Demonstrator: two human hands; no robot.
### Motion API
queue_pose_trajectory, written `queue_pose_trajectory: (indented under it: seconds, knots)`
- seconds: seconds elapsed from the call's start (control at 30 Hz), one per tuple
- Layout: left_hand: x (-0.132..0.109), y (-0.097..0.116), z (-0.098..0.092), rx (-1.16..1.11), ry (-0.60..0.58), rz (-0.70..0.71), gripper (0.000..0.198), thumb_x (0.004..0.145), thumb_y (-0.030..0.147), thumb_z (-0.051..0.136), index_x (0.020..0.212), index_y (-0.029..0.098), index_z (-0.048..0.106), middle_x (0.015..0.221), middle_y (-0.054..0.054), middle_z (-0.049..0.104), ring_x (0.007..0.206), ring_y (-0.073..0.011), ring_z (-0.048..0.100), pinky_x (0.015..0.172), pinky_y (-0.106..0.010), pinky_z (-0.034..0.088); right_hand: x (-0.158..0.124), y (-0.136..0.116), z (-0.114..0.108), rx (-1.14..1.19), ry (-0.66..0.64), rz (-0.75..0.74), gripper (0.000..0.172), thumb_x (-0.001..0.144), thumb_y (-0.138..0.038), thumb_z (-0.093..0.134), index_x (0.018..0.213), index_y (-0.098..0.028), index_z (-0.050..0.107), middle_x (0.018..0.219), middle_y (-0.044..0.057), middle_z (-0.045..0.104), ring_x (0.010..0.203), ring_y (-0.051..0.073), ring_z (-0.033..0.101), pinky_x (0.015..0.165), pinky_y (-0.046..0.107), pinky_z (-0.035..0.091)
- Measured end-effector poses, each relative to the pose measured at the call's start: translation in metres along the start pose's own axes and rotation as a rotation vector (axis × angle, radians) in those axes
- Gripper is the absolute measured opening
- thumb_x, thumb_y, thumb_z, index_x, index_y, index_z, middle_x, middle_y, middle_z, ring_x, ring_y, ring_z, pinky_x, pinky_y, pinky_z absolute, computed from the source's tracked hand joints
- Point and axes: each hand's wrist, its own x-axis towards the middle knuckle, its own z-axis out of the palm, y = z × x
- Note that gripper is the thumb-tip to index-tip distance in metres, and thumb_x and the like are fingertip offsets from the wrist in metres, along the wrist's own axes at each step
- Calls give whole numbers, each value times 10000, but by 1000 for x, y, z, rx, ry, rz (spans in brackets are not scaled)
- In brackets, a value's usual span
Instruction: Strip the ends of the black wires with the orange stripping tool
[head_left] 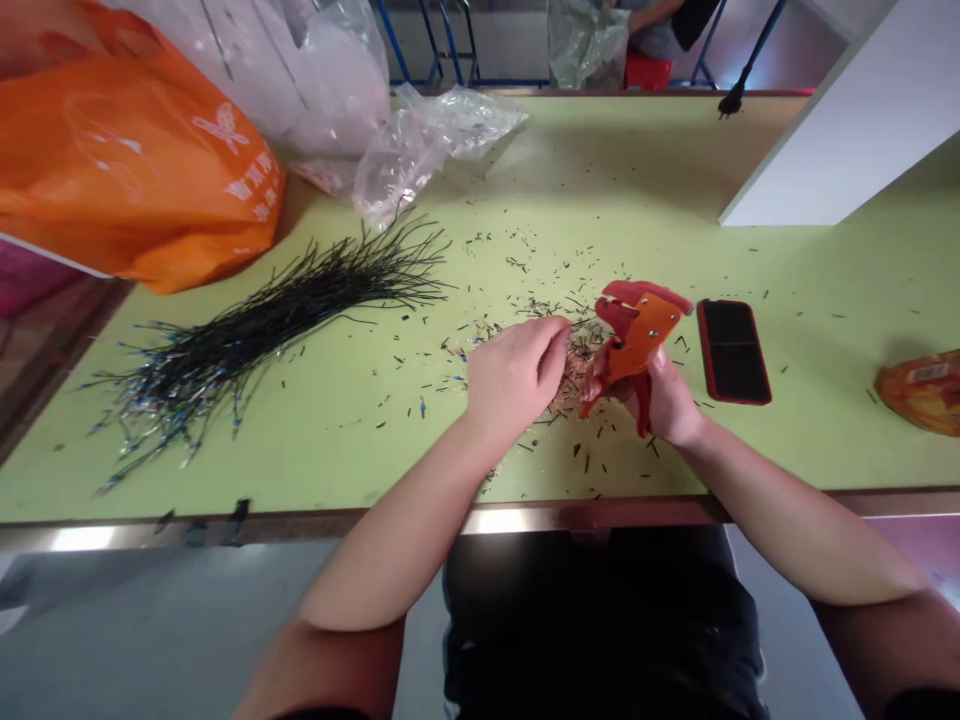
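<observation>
My right hand (667, 395) is wrapped round the handles of an orange and red wire stripper (641, 335), its jaws pointing up and to the left. Just left of the tool is my left hand (517, 370), its fingers curled together near the jaws. What those fingers hold, if anything, is hidden behind the back of the hand. Under and around both hands lie many short black wire offcuts (555, 308). To the left, a long bundle of black wires (300, 300) rests on the table, with blue-tipped ends at its near left side.
A phone (735, 350) with a red edge lies right of the stripper. Beyond the wires stand an orange bag (142, 160) and clear plastic bags (442, 130). A white panel (847, 120) rises at back right, near a black plug (731, 102). An orange package (922, 392) sits far right.
</observation>
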Motion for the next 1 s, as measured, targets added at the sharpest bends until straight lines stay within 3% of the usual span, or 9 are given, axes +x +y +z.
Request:
queue_pose_trajectory:
  seconds: [0.13, 0.33, 0.47, 0.67, 0.8, 1.0]
  knots:
    - [-3, 5, -3, 15, 17, 99, 228, 1061, 185, 514, 1004, 192, 734, 771, -27, 784, 685, -140, 706, 587, -267, 426, -2, 11, 4, -27, -42, 17, 646, 907, -880, 571, 996, -254, 703, 864, 79, 711, 837, 274, 720, 749, 438, 646]
    - [-7, 16, -5, 1, 15, 106, 195, 1072, 210, 533, 1009, 209, 718, 743, -5, 765, 622, -120, 648, 538, -282, 358, 0, 25, 0, -47, 102, 9, 675, 894, -897, 553, 1018, -253, 715, 847, 80, 714, 807, 276, 718, 730, 435, 643]
    - [-6, 18, -6, -11, 55, 129, 190, 1065, 195, 537, 939, 205, 678, 667, 18, 711, 574, -107, 608, 521, -280, 336, 1, 24, 1, -53, 129, -24, 661, 882, -892, 571, 1059, -269, 702, 888, 83, 715, 889, 298, 732, 742, 443, 651]
    - [-6, 19, -5, -17, 17, 146, 196, 1071, 181, 514, 936, 218, 653, 691, 21, 730, 595, -107, 636, 532, -278, 357, 4, 21, 4, -64, 155, 0, 687, 897, -900, 500, 1129, -277, 676, 913, 97, 711, 1001, 324, 732, 762, 456, 653]
    - [-7, 20, -4, -13, 53, 181, 179, 1063, 164, 527, 940, 222, 643, 696, 28, 735, 592, -109, 641, 527, -278, 372, 4, 20, 6, -86, 176, 7, 694, 902, -903, 484, 1133, -274, 665, 907, 88, 709, 919, 300, 728, 746, 449, 639]
    - [-9, 23, -5, -10, 57, 228, 163, 1049, 154, 541, 944, 229, 641, 691, 35, 730, 584, -109, 642, 531, -273, 400, 2, 21, 8, -114, 352, 4, 636, 890, -894, 552, 972, -268, 633, 739, 34, 605, 684, 242, 630, 589, 401, 570]
